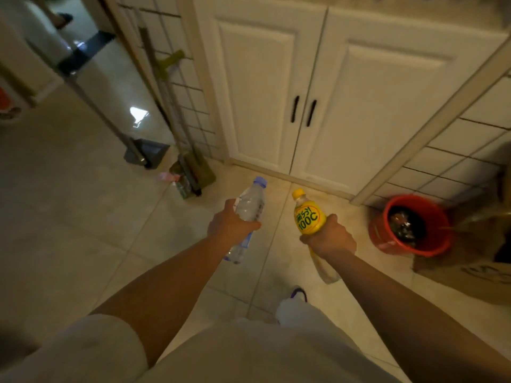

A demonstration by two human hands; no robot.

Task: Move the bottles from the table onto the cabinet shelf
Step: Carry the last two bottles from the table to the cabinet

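Clear bottle [250, 207]: transparent, pale purple cap, tilted cap-forward, gripped mid-body by left hand [231, 226] | Yellow bottle [309, 219]: yellow cap, yellow label reading 100C, gripped at lower body by right hand [330, 239] | Position: both bottles held above tiled floor [83, 217], side by side and apart, before closed white cabinet doors [318, 87]
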